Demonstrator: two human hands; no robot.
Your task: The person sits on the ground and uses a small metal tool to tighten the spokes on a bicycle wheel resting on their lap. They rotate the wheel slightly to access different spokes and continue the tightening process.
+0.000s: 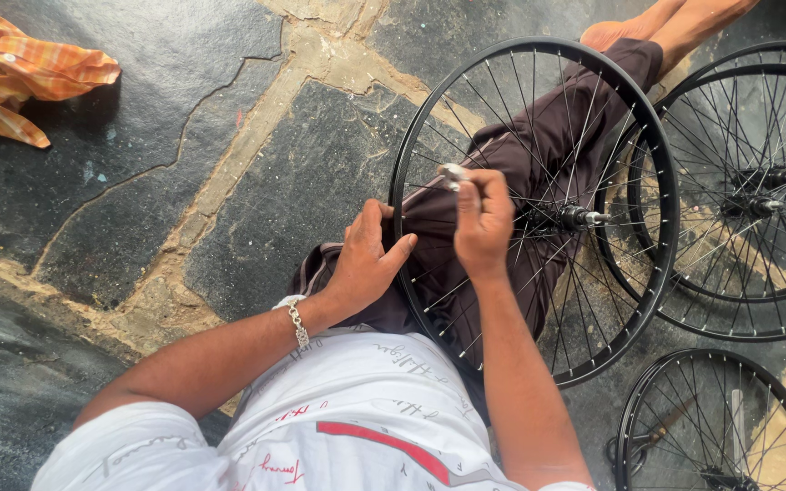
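A black spoked bicycle wheel (pixel 539 300) is sitting across the person's lap in the middle of the frame, leaning over a leg in dark trousers (pixel 539 136). The right hand (pixel 482 223) is pinching a small silvery tool (pixel 452 173) at the spokes near the upper left of the rim, fingers closed tight around it. The left hand (pixel 366 259) is resting on the rim's left edge, fingers loosely curled and thumb sticking out toward the spokes; there's a metal bracelet (pixel 298 325) on that wrist. Two more black wheels are lying around: one overlapping at the right edge (pixel 757 291), another at the lower right (pixel 720 427). The floor is rough dark stone slabs (pixel 138 136) with wide sandy joints (pixel 229 155) running through them. An orange checked cloth (pixel 20 68) is crumpled in the upper left corner.
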